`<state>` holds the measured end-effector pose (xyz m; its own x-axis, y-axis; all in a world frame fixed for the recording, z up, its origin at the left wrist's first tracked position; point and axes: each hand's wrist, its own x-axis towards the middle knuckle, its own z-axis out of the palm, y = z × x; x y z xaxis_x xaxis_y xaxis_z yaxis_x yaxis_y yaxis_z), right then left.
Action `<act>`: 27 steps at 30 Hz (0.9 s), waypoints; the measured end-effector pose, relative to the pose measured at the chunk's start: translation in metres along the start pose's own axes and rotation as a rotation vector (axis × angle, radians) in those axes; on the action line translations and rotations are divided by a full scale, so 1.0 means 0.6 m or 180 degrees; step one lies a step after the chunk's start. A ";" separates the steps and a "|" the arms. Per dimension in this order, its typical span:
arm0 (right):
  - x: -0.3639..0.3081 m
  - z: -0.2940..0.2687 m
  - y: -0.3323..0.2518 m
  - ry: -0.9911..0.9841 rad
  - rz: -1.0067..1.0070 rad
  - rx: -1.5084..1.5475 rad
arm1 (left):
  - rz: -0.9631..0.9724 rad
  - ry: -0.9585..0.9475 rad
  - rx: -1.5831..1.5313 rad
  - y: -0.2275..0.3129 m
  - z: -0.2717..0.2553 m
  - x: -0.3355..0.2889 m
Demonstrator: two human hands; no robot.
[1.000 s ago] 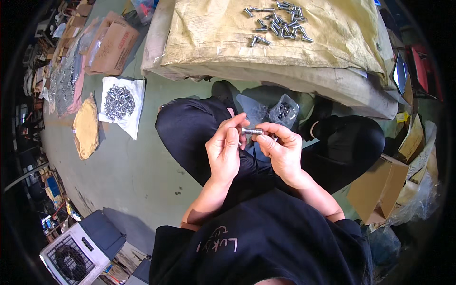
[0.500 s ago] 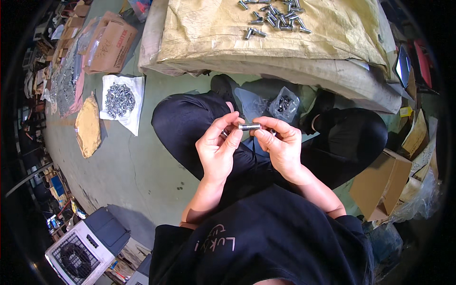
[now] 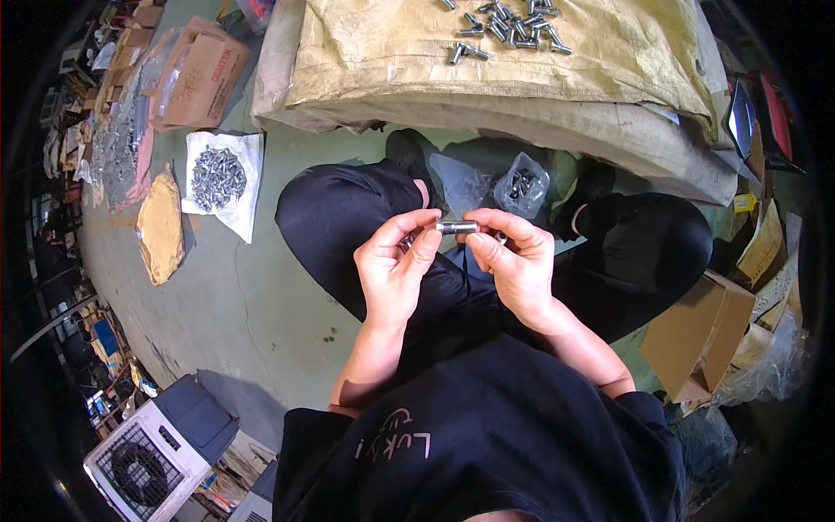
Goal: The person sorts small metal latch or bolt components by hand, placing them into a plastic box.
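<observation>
In front of my lap, a short silvery metal bolt (image 3: 457,227) lies level between my two hands. My left hand (image 3: 393,271) pinches its left end with thumb and forefinger. At its right end, the thumb and forefinger of my right hand (image 3: 519,265) close on it. Small bits of metal also show among the curled fingers of both hands, too covered to make out. Beyond the hands, a clear plastic bag (image 3: 532,198) with dark metal pieces rests on the floor between my legs.
Several loose bolts (image 3: 515,26) lie on the yellow cloth-covered platform (image 3: 417,83) ahead. At left, a white sheet (image 3: 244,222) bears a heap of small metal parts (image 3: 217,177). A cardboard box (image 3: 700,335) stands at right, a fan unit (image 3: 143,465) at lower left.
Both hands have shifted very slightly, with the bolt a little higher in view. The grip at each end stays, and more dark detail shows along the bolt's left part.
</observation>
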<state>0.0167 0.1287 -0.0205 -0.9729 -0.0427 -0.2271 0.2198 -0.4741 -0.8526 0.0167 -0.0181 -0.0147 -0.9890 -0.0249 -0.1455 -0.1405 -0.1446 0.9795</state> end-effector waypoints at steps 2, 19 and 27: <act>0.001 -0.001 0.001 -0.0015 -0.0046 -0.0026 | -0.0098 0.0055 -0.0177 0.003 0.005 0.001; 0.025 0.009 0.033 0.0340 0.0920 -0.0078 | -0.0424 0.3222 0.0281 -0.119 -0.471 0.091; 0.060 0.021 0.054 0.0276 0.1102 -0.0532 | -0.0641 0.2736 0.2458 -0.293 -0.509 0.202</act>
<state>-0.0119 0.1006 -0.0499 -0.8312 -0.0972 -0.5474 0.5494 -0.2946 -0.7819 -0.0648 -0.2980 -0.2470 -0.6313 -0.7728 -0.0645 -0.5735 0.4092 0.7097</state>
